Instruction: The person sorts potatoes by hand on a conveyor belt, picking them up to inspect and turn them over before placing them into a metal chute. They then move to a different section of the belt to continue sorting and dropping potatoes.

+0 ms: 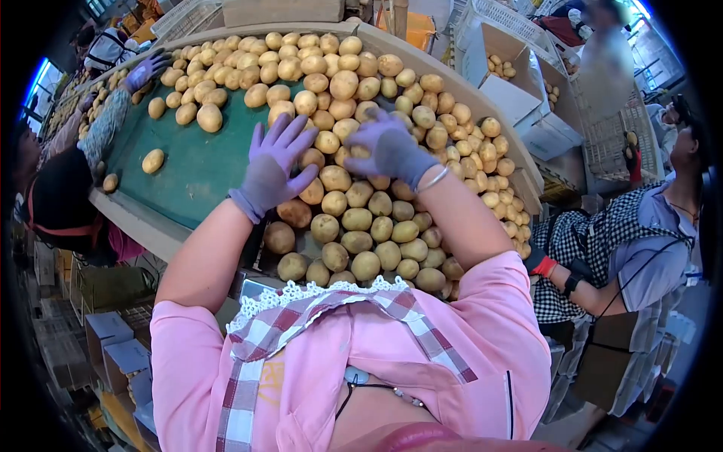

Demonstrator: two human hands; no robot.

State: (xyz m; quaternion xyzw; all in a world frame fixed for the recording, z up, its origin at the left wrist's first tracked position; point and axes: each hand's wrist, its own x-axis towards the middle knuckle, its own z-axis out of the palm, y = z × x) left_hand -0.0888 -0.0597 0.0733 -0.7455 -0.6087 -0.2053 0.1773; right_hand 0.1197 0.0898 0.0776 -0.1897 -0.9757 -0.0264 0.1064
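A green conveyor belt (192, 169) carries a thick heap of yellow potatoes (361, 218) in front of me. Both my hands wear purple gloves. My left hand (273, 167) lies flat with its fingers spread, resting on potatoes at the heap's left edge and holding nothing. My right hand (388, 148) is curled down over potatoes in the middle of the heap, a bangle at its wrist. Whether its fingers grip a potato is hidden under the palm.
A person at the left reaches a purple-gloved hand (144, 71) onto the belt's far end. Another person in a checked shirt (602, 248) stands at the right. Cardboard boxes (512, 87) with potatoes and white crates (504, 15) stand behind the belt's raised rim (482, 102).
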